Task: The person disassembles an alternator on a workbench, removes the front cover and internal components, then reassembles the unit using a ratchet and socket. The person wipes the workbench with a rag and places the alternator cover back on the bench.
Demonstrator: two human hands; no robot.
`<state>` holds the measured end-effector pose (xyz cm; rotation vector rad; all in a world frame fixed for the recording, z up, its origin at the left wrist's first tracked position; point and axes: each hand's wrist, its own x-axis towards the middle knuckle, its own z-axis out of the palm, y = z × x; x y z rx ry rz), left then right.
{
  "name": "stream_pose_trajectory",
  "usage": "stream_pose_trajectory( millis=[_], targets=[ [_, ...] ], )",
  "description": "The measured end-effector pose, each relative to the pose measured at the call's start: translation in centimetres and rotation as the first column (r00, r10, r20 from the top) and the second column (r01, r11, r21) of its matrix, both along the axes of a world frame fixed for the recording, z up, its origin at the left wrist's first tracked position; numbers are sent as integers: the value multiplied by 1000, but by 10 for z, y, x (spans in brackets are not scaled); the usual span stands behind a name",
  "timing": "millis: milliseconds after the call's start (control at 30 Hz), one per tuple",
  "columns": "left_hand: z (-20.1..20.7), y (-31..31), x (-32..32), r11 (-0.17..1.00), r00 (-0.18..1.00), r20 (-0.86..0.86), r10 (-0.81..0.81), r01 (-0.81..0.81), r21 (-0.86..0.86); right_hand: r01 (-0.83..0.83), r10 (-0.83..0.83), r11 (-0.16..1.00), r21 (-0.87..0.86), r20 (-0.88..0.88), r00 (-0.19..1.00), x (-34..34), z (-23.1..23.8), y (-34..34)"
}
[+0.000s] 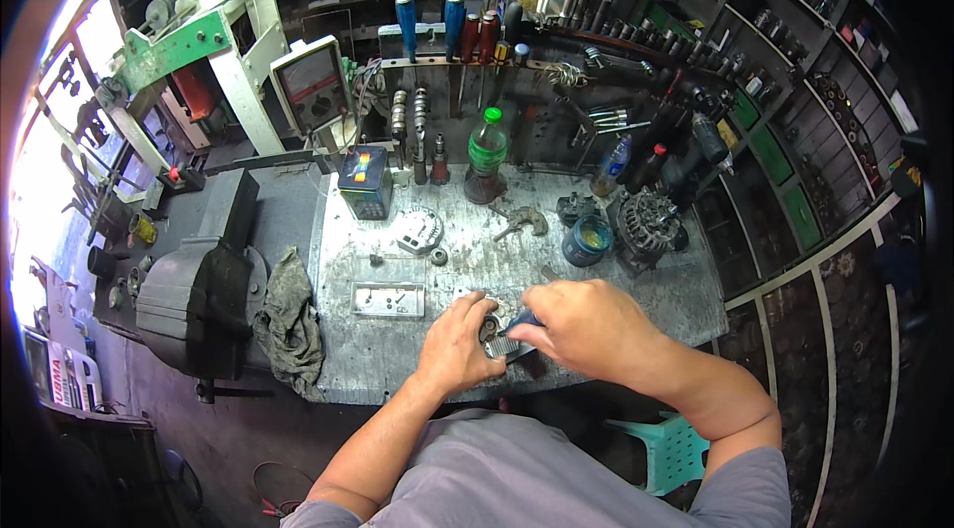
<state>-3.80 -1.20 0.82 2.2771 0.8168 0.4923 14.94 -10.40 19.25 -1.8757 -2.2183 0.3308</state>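
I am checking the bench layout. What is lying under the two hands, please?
Under the left hand and right hand lies a small round metal part on the workbench. Most of it is covered.

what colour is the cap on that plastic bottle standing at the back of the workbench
Bright green. The bottle and its cap show only in the head view.

I see a scratched, blotchy grey metal worktop (616, 280). My right hand (586, 324) closes around a tool with a blue handle (524, 321) over a dull silver metal part (492, 329). A green bottle (486, 152) has a bright green cap. The small box (365, 180) is blue with yellow and red marks. The rag (290, 319) is mottled grey-olive. A round tin (588, 240) is teal. The stool (671, 449) below is pale green.
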Motion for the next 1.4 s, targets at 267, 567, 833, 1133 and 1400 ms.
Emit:
stream_pose_trajectory(
  millis=[267,567,833,1133,1400],
  targets=[
    [0,0,-1,1000,1000,20,10,-10,18,-78,90,991,112,-107,990,1,-7,-5],
    [-5,0,-3,1000,1000,17,-14,14,19,104,-57,964,243,-195,979,1,-13,-7],
    [-12,2,-11,997,997,49,-62,60,54,551,-315,749,367,-535,784,57,-20,-57],
    [-78,85,-72,885,877,-121,464,-453,108,834,-670,528,163,-523,527,84,-99,-123],
    [-143,144,-53,926,805,-470,362,-254,279,713,-511,614,340,-517,687,66,-94,-126]
  ],
)
